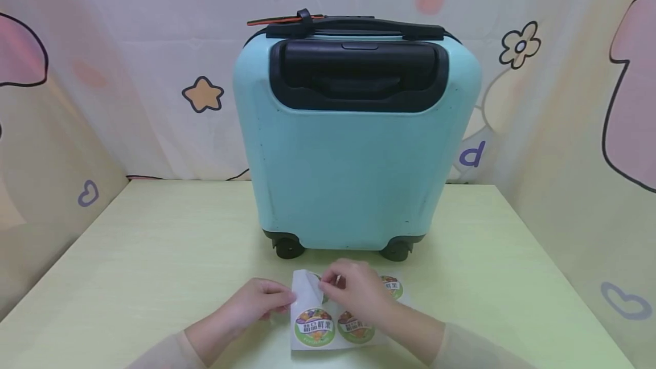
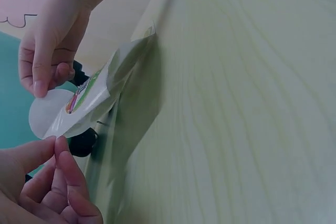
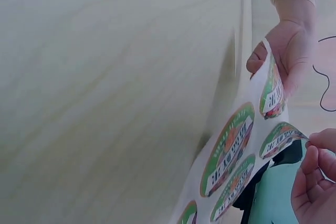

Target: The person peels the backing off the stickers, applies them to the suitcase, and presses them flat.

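A white sheet (image 1: 302, 300) of round fruit-label stickers is held at a tilt over the table, close to the front of me. My left hand (image 1: 258, 303) pinches its left edge between thumb and fingers. From the far side my right hand (image 1: 359, 289) reaches over the sheet and pinches the rim of one round sticker (image 3: 281, 140). That sticker is partly lifted off, and its white back (image 2: 48, 111) shows in the left wrist view. Other stickers, such as the front left one (image 1: 314, 327), lie flat on the sheet. My right hand and forearm hide part of the sheet.
A light blue suitcase (image 1: 348, 175) with a black handle stands upright on its wheels just behind the sheet. The pale wood-grain table (image 1: 154, 244) extends to both sides. A patterned cloth (image 1: 154, 27) hangs around the back and sides.
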The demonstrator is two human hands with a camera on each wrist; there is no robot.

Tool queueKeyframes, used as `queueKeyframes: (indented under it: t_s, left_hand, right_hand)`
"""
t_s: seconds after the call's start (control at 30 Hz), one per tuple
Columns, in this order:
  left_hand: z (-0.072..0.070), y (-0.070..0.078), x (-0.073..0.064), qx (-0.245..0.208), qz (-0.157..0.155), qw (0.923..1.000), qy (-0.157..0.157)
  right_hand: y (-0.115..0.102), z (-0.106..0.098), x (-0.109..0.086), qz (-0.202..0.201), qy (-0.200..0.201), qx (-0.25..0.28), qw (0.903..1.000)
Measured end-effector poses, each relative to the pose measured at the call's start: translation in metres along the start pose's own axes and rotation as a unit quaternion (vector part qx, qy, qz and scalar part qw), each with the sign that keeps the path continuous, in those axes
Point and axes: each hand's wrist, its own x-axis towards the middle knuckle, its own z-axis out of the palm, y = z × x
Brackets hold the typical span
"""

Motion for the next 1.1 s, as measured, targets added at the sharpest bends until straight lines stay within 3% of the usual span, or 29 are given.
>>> queueKeyframes:
  t_s: [0.23,1.1]
  left_hand:
    - [0.001,0.001,-0.001,0.001,-0.004,0.9998,0.021]
    - [-0.008,-0.002,0.001,0.054,0.006,0.9977,0.041]
  right_hand:
    - [0.004,-0.005,-0.001,-0.003,0.010,0.007,0.9999]
    - [0.017,-0.027,-0.008,-0.023,0.103,0.030,0.9940]
